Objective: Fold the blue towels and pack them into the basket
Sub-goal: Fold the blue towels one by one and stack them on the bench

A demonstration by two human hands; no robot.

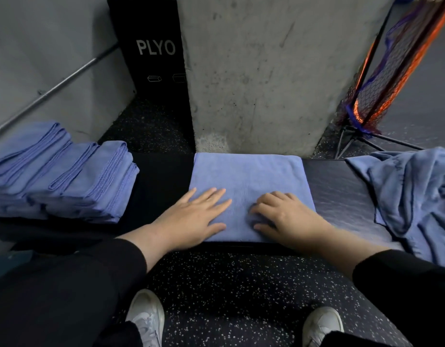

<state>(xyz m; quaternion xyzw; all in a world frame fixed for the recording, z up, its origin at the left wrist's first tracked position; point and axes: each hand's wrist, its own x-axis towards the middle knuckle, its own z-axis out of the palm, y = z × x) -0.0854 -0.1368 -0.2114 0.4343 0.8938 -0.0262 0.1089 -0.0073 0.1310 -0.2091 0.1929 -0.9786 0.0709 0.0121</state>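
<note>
Fingers: on the left hand [191, 221] they lie straight and spread, flat on the cloth; on the right hand [286, 216] they are bent at the knuckles, tips pressing down into the same cloth, with nothing pinched that can be seen.
Far left: a stack of folded blue microfibre towels [61, 176] sits on the long black padded bench [341, 191], well apart from the hands.
Centre: a half-folded rectangular blue towel [249, 176] lies flat on the bench just in front of the rough grey concrete pillar [261, 76]; both hands rest on its near half, the left near its left edge, the right toward its right side.
Right: a crumpled heap of unfolded blue towels [416, 191] spills over the bench end, apart from the working towel.
Background: a black foam box lettered PLYO [151, 51] stands behind, left of the pillar; an orange-and-dark mesh net on a stand [391, 71] leans at far right.
Basket: not in view.
Step in hand: apparently smoothing the fold, mid-way through the pile.
Next move: likely another fold across, which calls for gripping one edge and laying it squarely over the other, then carrying the towel to the stack.
</note>
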